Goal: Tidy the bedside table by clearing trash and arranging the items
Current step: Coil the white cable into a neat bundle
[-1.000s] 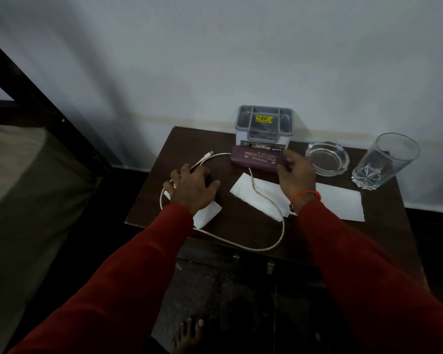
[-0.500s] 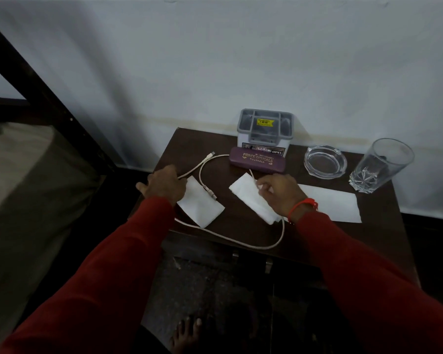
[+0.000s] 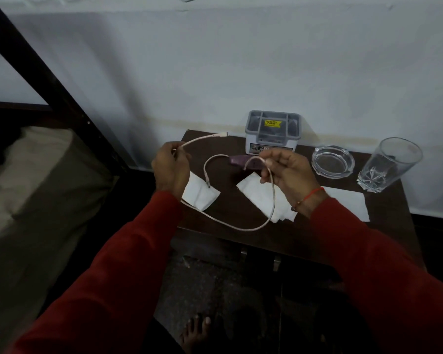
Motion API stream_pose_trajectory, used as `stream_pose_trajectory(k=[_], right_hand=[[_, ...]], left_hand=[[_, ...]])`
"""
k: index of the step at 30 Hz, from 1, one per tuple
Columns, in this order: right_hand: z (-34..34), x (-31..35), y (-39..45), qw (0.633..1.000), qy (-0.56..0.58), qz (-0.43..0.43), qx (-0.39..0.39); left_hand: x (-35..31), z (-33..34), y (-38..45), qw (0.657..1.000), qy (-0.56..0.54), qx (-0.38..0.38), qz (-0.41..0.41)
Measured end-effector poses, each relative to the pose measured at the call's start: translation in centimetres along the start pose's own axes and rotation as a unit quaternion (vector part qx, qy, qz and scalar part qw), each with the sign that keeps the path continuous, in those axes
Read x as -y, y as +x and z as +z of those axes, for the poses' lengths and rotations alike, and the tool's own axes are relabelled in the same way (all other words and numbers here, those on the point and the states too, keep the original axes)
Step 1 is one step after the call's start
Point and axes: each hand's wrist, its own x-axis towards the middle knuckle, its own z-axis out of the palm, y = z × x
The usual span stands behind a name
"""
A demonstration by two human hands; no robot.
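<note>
A white charging cable hangs in a loop above the dark wooden bedside table. My left hand pinches it near the plug end, which points toward the wall. My right hand grips another stretch of the cable, raised over the table. Under the loop lie white tissues: one by my left hand, one in the middle, one to the right. A purple case lies in front of a grey organiser box.
A glass ashtray and a clear drinking glass stand at the table's back right. A bed with a dark frame is on the left. A bare foot rests on the floor below the table's front edge.
Both hands have taken hold of the cable and lifted it off the table. The left hand rose from the table's left edge; the right left the middle tissue.
</note>
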Motion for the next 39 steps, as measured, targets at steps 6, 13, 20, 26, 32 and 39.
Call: stream_pose_trajectory(k=[6,13,20,26,32,39], right_hand=[[-0.6,0.7,0.3,0.986,0.147,0.072,-0.018],[-0.4,1.4,0.1,0.987,0.112,0.111,-0.015],[-1.2,2.8,-0.2,0.952,0.284,0.104,0.052],[-1.5,4.9,-1.0,0.918,0.368,0.068,0.131],[-1.1,8.9,-3.5,0.946,0.29,0.021,0.144],[3.2,14.6,-9.2,0.982,-0.151,-0.108,0.046]], left_hand=[[-1.0,0.5,-0.8,0.998,-0.059,0.01,-0.035],[-2.0,0.4,-1.7,0.996,-0.069,0.045,-0.032],[-2.4,0.4,-2.0,0.99,-0.116,0.054,-0.062],[-4.3,-0.1,-3.1,0.983,-0.164,0.07,-0.04],[-8.3,-1.9,-5.4,0.975,-0.215,0.056,0.018],[-16.9,-5.9,-11.2,0.919,-0.303,0.216,0.131]])
